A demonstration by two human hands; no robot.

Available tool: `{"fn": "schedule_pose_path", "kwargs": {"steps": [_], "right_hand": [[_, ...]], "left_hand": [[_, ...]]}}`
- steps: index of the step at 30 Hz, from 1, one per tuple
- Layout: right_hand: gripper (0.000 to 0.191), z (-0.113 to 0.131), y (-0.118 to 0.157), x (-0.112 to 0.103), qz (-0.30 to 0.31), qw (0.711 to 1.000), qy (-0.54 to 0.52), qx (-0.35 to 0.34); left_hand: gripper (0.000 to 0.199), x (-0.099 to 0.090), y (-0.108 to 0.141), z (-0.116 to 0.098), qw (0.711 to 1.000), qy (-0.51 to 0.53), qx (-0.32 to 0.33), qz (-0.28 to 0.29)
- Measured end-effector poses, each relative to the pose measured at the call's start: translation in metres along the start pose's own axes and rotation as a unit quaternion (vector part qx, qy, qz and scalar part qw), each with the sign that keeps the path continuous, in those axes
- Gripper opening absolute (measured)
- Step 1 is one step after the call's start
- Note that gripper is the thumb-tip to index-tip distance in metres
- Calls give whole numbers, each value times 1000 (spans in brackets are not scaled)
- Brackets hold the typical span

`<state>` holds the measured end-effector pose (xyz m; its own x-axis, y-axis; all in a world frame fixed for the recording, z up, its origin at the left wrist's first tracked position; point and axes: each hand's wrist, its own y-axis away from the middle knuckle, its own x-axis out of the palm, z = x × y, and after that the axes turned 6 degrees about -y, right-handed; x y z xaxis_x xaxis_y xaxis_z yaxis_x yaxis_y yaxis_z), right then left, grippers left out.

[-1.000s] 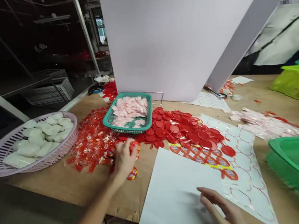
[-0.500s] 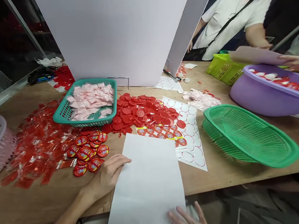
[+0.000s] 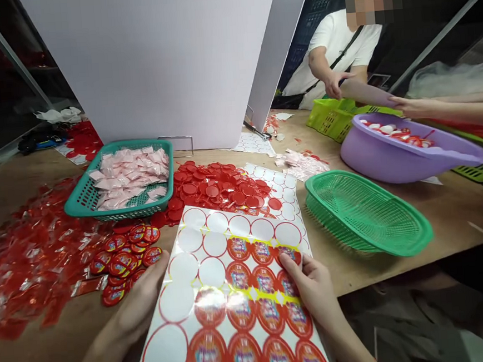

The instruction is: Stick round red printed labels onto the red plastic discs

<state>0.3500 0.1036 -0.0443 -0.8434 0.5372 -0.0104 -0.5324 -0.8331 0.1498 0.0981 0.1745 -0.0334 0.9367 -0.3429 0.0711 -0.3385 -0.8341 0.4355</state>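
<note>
A sheet of round stickers (image 3: 218, 311) is tilted toward me at the front of the table. Its left column and far rows are white circles with red outlines; red printed stickers fill much of the rest. My right hand (image 3: 317, 286) grips the right edge, thumb on top over a printed sticker. At the left edge is my left hand (image 3: 140, 300), with its thumb along the border and its other fingers hidden behind the sheet. Round red printed badges (image 3: 122, 260) lie in a pile just beyond my left hand. Behind the sheet are plain red discs (image 3: 220, 185) in a heap.
A teal basket (image 3: 74, 202) holds pink packets. Red packets (image 3: 34, 258) spread across the left. To the right stand a green basket (image 3: 369, 210) and a purple basin (image 3: 386, 158) with red and white pieces. Two other people's hands hold a sheet over the basin. A white panel (image 3: 161, 70) rises behind.
The sheet showed its plain white side; now its sticker side faces up. My right hand has moved from near the bottom up to the right edge. The view has shifted right.
</note>
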Motion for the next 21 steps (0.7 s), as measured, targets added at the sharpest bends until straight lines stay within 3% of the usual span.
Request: {"fn": "schedule_pose_path", "kwargs": {"steps": [2,4,6,7,9,11,15,17,19,21], "right_hand": [[41,-13,-10,2,3,1000,-23,2],[41,-26,-16,-1,16,999,-31,3],[40,-35,-20,-4,44,999,-26,8],[40,-37,-22,-5,57,998,-20,12],[41,-35,-24,-4,84,996,-2,17],[41,-27,-26,-2,130,991,25,0],[35,6,-34,-2,276,953,104,-75],[30,28,-39,-6,278,934,180,-137],[22,48,-41,-11,172,913,263,-260],[18,62,-37,-13,13,863,302,-405]], "left_hand": [[63,-6,-12,3,999,-39,3,16],[59,-10,-22,5,979,-162,91,-78],[48,-7,-31,2,902,-315,237,-175],[42,-2,-36,-1,855,-378,305,-183],[36,10,-47,-12,789,-465,381,-124],[39,25,-57,-28,768,-511,384,-36],[22,47,-64,-60,805,-490,291,165],[13,51,-58,-69,837,-437,250,215],[13,50,-51,-69,882,-371,231,176],[19,48,-46,-59,940,-261,208,75]]}}
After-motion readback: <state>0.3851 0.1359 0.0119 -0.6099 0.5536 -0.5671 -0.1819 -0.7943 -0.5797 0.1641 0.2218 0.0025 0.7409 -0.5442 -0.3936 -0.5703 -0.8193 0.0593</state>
